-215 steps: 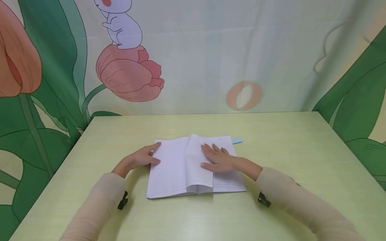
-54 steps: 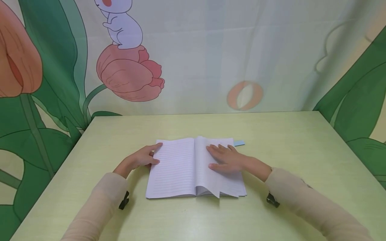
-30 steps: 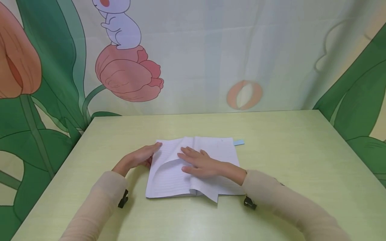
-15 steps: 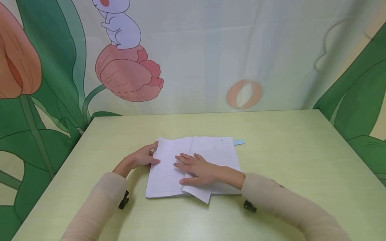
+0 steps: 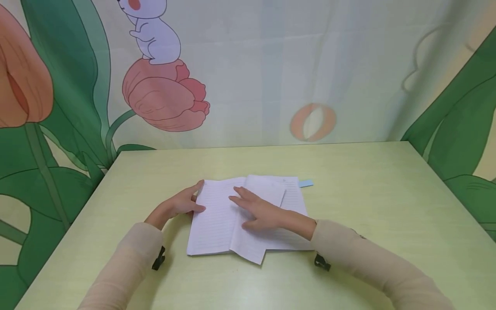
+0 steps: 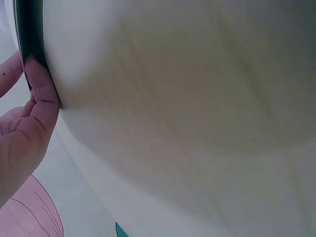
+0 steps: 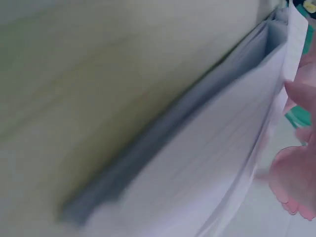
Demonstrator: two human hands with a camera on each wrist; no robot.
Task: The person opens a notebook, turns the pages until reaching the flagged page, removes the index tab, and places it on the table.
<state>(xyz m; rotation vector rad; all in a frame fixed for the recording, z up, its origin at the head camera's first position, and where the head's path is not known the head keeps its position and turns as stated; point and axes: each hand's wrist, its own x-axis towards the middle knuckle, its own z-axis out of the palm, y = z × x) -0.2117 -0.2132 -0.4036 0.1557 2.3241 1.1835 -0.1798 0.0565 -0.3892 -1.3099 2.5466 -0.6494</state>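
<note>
An open lined notebook [image 5: 215,232] lies on the table in the head view. My left hand [image 5: 183,202] grips its left edge, thumb on top of the page. In the left wrist view the curled fingers of the left hand [image 6: 29,123] hold the dark green edge [image 6: 32,24] of the notebook. A slanted white leaf [image 5: 249,247] lies over the middle, its near corner jutting past the front edge. Over this leaf my right hand [image 5: 263,214] has its fingers spread; whether it touches the paper I cannot tell. The right wrist view shows blurred pages [image 7: 197,148] beside the right hand [image 7: 298,163].
A light blue tab [image 5: 306,183] sticks out at the notebook's upper right. The pale green table [image 5: 368,185] extends around it, ending at a back edge before a printed curtain [image 5: 248,77] with flowers and a white animal.
My right hand has moved left from the right page to the middle, then lifted slightly at the fingers. The leaf beneath has turned and slanted over the right page. The left hand keeps its place.
</note>
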